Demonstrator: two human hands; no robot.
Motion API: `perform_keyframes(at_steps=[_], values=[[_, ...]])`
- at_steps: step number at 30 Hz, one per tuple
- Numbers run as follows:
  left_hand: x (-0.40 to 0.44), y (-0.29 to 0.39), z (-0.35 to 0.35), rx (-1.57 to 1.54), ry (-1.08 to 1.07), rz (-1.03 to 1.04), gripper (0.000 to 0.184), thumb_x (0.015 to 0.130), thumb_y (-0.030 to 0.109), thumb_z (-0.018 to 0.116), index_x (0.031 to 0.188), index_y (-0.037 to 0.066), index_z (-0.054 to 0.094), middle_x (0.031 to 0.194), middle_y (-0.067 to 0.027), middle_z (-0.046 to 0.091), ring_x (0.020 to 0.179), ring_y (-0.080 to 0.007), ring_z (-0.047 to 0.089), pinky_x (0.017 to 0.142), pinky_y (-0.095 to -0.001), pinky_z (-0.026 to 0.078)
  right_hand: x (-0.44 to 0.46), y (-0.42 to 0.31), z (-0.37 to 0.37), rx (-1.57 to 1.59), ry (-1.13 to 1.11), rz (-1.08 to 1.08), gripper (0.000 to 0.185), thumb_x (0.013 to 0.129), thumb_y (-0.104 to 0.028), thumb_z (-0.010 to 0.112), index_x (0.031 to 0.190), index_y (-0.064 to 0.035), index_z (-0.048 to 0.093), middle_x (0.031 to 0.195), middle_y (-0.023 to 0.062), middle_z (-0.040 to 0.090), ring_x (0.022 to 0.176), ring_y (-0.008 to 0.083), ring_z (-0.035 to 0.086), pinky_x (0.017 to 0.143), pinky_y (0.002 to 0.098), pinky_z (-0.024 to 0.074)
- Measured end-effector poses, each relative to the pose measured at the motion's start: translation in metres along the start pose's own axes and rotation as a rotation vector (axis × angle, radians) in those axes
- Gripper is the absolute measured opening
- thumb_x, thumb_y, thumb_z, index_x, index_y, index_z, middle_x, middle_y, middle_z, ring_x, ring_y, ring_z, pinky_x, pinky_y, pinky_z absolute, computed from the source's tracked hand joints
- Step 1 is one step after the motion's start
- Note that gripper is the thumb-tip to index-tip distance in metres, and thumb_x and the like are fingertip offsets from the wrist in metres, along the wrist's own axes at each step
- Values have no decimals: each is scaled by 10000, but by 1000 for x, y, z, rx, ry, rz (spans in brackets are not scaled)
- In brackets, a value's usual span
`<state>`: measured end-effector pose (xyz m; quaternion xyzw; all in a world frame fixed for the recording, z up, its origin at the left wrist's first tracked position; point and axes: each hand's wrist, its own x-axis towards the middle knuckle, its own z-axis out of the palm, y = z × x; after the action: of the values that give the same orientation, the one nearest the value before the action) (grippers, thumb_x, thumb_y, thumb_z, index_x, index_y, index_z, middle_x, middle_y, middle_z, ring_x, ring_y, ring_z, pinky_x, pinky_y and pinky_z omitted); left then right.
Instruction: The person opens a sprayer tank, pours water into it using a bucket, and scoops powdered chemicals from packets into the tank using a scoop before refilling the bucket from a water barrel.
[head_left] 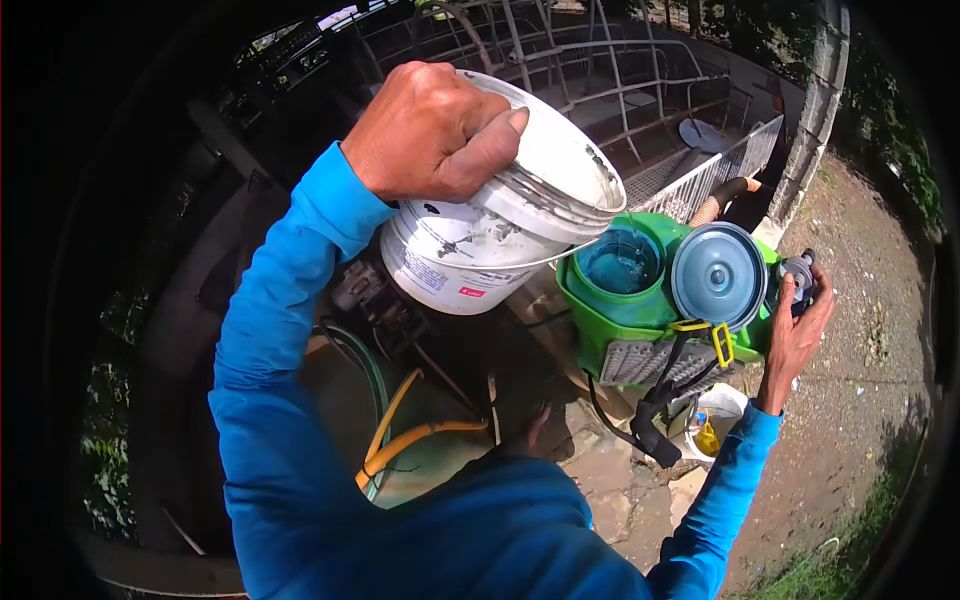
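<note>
A white bucket (465, 250) is tilted to the right, its rim held by my left hand (435, 130), fingers wrapped round it. Its lip is over the round opening (620, 262) of a green sprayer tank (625, 312), and a little liquid shows falling there. Liquid moves inside the tank. A round grey-blue lid (717, 275) rests on the tank beside the opening. At the tank's right end, my right hand (797, 335) grips a grey and black fitting (797, 270) with thumb and fingers. Black straps with yellow buckles (722, 344) hang at the tank's near side.
Below the tank stands a white pail (725, 402) with a yellow item inside. An orange pipe (425, 432) and a green hose (372, 370) lie at the lower left. Behind are metal bars (620, 85), a white grating (735, 165) and a post (812, 120). Stones cover the ground below.
</note>
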<state>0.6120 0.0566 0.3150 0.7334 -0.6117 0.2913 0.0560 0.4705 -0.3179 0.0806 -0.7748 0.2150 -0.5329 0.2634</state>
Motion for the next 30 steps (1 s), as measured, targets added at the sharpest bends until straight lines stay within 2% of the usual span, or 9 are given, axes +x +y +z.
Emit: perform_keyframes(at_steps=[1,2,5,11,14,16,19,21,30], values=[[-27,-3,-16,1,56,-102,392,943,188,514,586,25,502,534,-125,451,468,-291,438,556,-393,386,0,5,2,-21,-8,12,450,955,-308,657,1300,-42,542,1228,164,576,1120,309,570,970,428,450],[-56,-6,-33,16,89,-188,419,956,251,541,614,14,598,548,-167,534,474,-325,519,507,-407,430,1,15,4,-62,-21,-9,467,953,-320,660,1306,-40,540,1237,168,572,1126,311,565,978,427,444],[-160,3,-67,100,122,-563,378,941,193,546,629,-17,586,567,-192,521,485,-347,492,530,-424,412,5,35,7,-99,-35,-32,514,946,-348,672,1328,-33,536,1254,176,566,1143,311,555,1001,425,426],[-362,49,-70,318,-139,-1242,361,861,252,610,634,-28,632,625,-233,597,601,-429,611,578,-491,467,13,60,8,-100,-43,-53,522,946,-325,685,1339,-12,545,1264,181,576,1178,299,548,1032,417,417],[-451,78,-33,368,-236,-1214,387,846,290,607,589,2,636,581,-236,583,572,-438,594,596,-523,482,14,64,6,-42,-65,-20,505,951,-318,684,1333,-16,554,1311,188,565,1209,295,546,1051,412,408],[-515,98,-5,328,-521,-1352,382,819,344,614,596,37,662,579,-223,593,563,-434,595,598,-526,490,19,81,5,-35,-79,-52,577,939,-357,690,1346,15,523,1344,190,553,1223,285,543,1055,414,410],[-543,122,18,273,-544,-1262,324,783,339,594,645,66,698,638,-194,643,603,-395,637,598,-488,518,23,87,1,-4,-93,-6,543,939,-309,701,1343,11,530,1333,194,557,1225,282,536,1063,407,403],[-564,131,27,194,-627,-1321,302,770,332,589,649,80,705,649,-187,651,615,-383,647,595,-473,525,21,82,-3,5,-102,40,558,924,-312,713,1325,31,532,1343,201,542,1214,293,538,1065,401,404],[-595,121,47,68,-602,-1404,300,778,315,582,614,93,699,605,-185,633,574,-383,639,586,-473,530,26,82,-3,-81,-139,-28,563,939,-355,677,1328,24,529,1336,204,542,1195,313,542,1042,424,427]])
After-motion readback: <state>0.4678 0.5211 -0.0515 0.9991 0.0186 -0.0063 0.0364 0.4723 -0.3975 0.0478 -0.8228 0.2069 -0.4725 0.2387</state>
